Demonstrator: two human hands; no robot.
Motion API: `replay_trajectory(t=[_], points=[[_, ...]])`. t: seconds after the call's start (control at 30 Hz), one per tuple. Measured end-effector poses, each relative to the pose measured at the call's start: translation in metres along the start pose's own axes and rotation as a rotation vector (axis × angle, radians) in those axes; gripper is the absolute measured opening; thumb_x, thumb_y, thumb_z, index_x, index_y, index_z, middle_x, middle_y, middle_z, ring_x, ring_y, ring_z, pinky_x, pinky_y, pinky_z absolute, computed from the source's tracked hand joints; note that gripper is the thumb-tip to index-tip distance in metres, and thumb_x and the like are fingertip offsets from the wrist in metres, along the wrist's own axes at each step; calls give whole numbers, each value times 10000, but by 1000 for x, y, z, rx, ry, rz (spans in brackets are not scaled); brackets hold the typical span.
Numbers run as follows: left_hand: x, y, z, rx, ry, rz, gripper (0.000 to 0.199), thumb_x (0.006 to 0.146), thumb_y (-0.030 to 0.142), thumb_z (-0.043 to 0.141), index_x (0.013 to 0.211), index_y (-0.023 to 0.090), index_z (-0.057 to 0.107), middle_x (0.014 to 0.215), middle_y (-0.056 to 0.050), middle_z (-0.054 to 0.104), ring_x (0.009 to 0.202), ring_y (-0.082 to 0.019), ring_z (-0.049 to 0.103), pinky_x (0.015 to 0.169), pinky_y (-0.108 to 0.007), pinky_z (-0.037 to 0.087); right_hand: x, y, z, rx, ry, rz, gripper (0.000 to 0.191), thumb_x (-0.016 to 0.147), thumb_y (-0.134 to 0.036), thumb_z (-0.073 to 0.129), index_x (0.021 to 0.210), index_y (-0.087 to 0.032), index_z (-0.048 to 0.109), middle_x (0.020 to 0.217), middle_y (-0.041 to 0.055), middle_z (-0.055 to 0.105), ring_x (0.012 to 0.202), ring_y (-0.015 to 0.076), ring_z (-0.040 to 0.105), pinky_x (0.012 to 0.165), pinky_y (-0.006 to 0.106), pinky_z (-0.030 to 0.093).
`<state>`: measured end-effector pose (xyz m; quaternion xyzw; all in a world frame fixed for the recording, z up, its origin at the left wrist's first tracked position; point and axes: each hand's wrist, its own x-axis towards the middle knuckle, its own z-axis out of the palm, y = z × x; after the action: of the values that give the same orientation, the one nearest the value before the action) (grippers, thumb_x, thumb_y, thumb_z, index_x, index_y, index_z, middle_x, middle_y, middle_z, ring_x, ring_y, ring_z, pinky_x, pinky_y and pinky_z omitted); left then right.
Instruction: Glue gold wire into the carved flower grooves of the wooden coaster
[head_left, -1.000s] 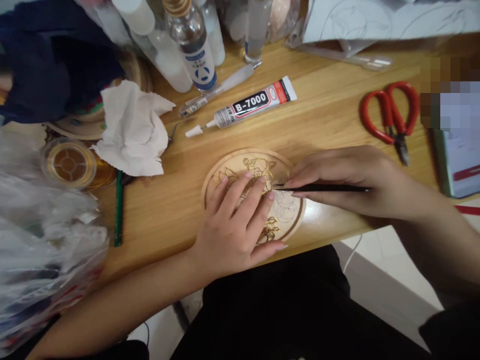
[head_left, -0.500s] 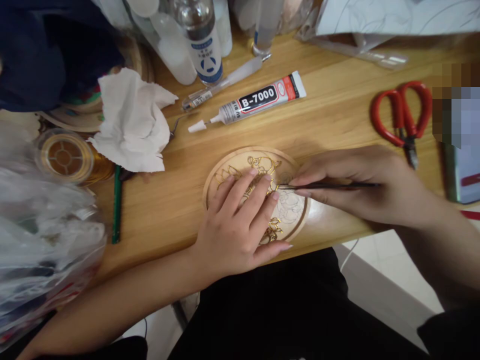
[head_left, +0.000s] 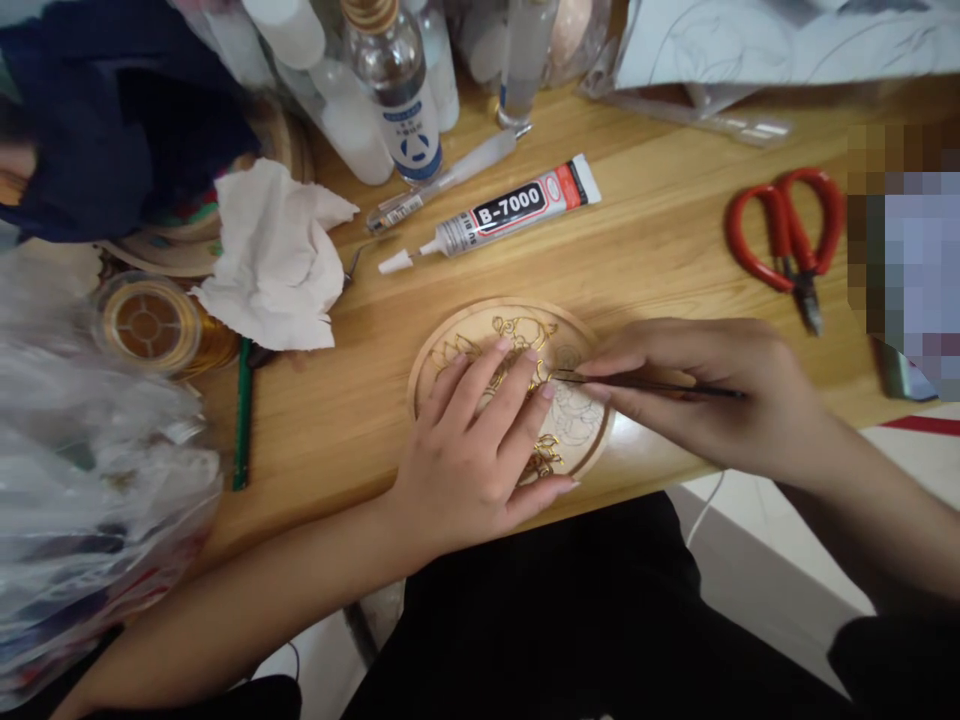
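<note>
A round wooden plate (head_left: 480, 312) with a raised rim lies near the table's front edge. Its face carries a pencil drawing (head_left: 579, 408), partly covered by bent gold wire (head_left: 525, 330). My left hand (head_left: 480, 450) lies flat over the plate's left and middle, fingers spread, hiding part of the wire. From the right, my right hand (head_left: 697, 385) pinches a pair of dark tweezers (head_left: 637, 382). Their tips touch or nearly touch the gold wire beside my left fingertips; whether they grip it I cannot tell.
Behind the plate lie a B-7000 glue tube (head_left: 517, 205) and a clear pen (head_left: 450, 180). Bottles (head_left: 409, 110) stand farther back. Red-handled cutters (head_left: 787, 235) lie right; crumpled tissue (head_left: 277, 255), a wire spool (head_left: 150, 325), a green pencil (head_left: 242, 415) and plastic bags (head_left: 97, 480) are left.
The camera view has shifted slightly. My right hand and the tweezers sit at a slightly different tilt, the tips still by the wire. My left hand stays on the plate.
</note>
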<state>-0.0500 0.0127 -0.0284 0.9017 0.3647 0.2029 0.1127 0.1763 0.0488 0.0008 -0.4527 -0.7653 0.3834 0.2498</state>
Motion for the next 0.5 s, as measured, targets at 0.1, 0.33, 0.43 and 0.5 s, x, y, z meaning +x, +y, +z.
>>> replay_trajectory(t=[0.1, 0.33, 0.43, 0.5], points=[[0, 0, 0, 14, 1, 4, 563, 892, 543, 562, 1213, 82, 609, 1304, -207, 614, 1290, -386, 494, 1039, -545, 413, 1, 3, -2, 21, 15, -8, 80, 863, -268, 673, 924, -306, 709, 832, -23, 755, 705, 164, 709, 596, 289, 562], [2, 1, -1, 33, 9, 17, 548, 892, 529, 561, 1182, 69, 628, 1292, -212, 620, 1270, -393, 513, 1020, -551, 435, 5, 6, -4, 48, -19, -55, 71, 861, -275, 676, 915, -298, 716, 815, -14, 752, 693, 159, 705, 582, 277, 561], [2, 1, -1, 32, 8, 10, 541, 892, 521, 564, 1179, 66, 631, 1290, -212, 622, 1265, -397, 516, 1017, -558, 438, 3, 4, -2, 36, 12, -47, 65, 859, -261, 677, 905, -288, 714, 802, -14, 747, 677, 154, 700, 588, 274, 562], [2, 1, -1, 34, 1, 9, 541, 894, 522, 559, 1182, 70, 631, 1296, -206, 621, 1270, -395, 513, 1020, -559, 439, 2, 2, 0, 35, 28, -6, 69, 858, -257, 677, 905, -294, 711, 812, -15, 747, 686, 161, 702, 593, 281, 568]])
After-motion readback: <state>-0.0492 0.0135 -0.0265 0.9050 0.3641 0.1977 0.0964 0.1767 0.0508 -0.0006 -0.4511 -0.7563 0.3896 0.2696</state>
